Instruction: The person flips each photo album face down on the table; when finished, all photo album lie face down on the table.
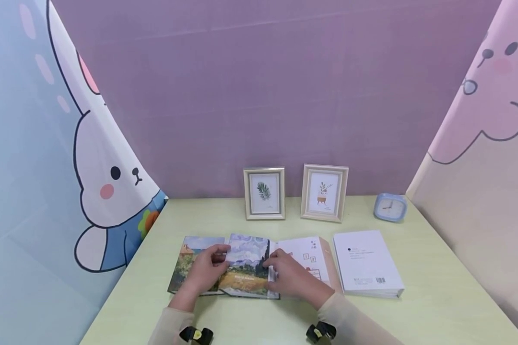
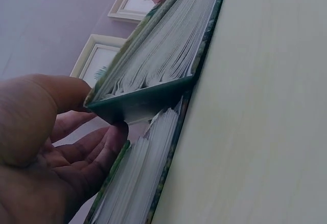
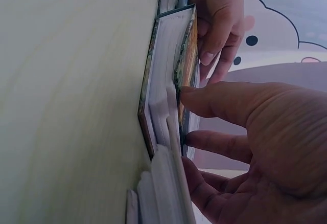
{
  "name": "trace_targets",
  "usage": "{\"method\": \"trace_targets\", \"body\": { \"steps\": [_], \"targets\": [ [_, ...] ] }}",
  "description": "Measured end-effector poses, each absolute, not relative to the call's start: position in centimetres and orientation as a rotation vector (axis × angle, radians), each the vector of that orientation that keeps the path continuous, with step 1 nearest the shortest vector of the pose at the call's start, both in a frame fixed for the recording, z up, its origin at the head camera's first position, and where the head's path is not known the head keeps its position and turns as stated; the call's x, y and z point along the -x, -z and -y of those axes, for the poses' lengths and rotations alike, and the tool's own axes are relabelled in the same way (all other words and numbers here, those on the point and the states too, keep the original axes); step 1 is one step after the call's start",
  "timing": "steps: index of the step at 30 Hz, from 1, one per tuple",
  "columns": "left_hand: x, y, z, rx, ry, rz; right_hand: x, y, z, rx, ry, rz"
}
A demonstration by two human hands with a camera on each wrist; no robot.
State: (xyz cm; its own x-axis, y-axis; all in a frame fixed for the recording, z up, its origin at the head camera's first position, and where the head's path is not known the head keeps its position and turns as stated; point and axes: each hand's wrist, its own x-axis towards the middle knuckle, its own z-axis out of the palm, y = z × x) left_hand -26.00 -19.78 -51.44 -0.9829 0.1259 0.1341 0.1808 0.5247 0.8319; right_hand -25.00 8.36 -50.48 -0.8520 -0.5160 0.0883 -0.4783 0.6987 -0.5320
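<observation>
A thick book with a yellow field painted on its cover (image 1: pixel 241 282) is on the table (image 1: pixel 224 326), between the two hands. The left hand (image 1: pixel 208 269) pinches it by its left edge, with the thumb on top and bent fingers under the dark green back. The right hand (image 1: pixel 291 275) is partly curled and holds the other long edge, with its thumb and a finger at the rim of the cover. There is a little gap between that cover and the pages.

A book with a painted house (image 1: pixel 178 268) lies just to the left, partly behind the left hand. A white book with little furniture drawings (image 1: pixel 311 254) lies just to the right. Next to that is a white book with a barcode (image 1: pixel 367 261).

At the back stand a leaf picture frame (image 1: pixel 264 193) and a potted plant picture frame (image 1: pixel 324 193), with a blue clock (image 1: pixel 390 207) to their right.
</observation>
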Motion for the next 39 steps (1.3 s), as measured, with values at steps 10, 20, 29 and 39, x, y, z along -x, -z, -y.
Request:
{"method": "trace_targets", "body": {
  "steps": [10,20,29,39],
  "targets": [
    [26.10,51.33,19.82,0.255,1.720,2.546,24.89,50.29,-8.22,0.819,0.888,-2.817],
    [26.16,51.33,19.43,0.213,1.795,2.500,24.85,50.12,-8.02,0.805,0.928,-2.817],
    [26.00,50.87,19.24,0.184,1.934,2.459,24.93,50.20,-7.92,0.806,0.954,-2.833],
    [26.17,50.59,19.24,0.224,2.130,2.297,25.01,49.92,-7.76,0.797,0.978,-2.848]
  ]
}}
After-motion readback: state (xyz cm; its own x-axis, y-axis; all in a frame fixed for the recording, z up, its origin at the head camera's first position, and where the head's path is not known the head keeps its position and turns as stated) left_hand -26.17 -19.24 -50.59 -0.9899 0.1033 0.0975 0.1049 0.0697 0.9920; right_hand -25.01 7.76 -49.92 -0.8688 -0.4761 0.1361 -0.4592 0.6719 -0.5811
